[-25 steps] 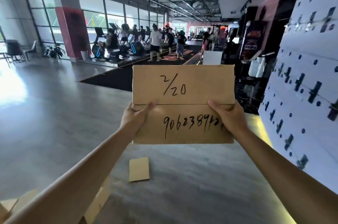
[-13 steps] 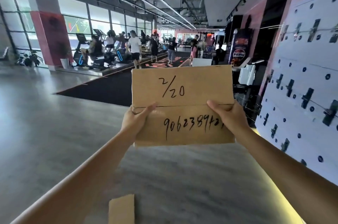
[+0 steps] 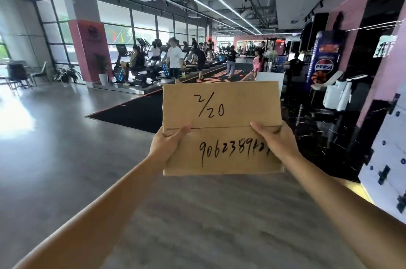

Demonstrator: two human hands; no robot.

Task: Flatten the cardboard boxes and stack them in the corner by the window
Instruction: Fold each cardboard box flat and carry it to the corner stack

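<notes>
I hold a flat brown cardboard piece point(image 3: 222, 119) upright in front of me at arm's length. It has a crease across its middle and handwritten black marks, "2/20" above and a row of digits below. My left hand point(image 3: 168, 144) grips its left edge with the thumb on the front at the crease. My right hand point(image 3: 273, 140) grips the right edge the same way. Both arms are stretched forward.
Grey floor point(image 3: 66, 159) spreads below and to the left. A black mat point(image 3: 131, 112) leads to treadmills and several people by the windows point(image 3: 123, 27). A white perforated panel point(image 3: 386, 172) stands at right, with a drinks fridge point(image 3: 325, 57) and white chairs beyond.
My view has tilted up and swung right; the small cardboard pieces on the floor have dropped out of sight. The held cardboard and both grips are unchanged.
</notes>
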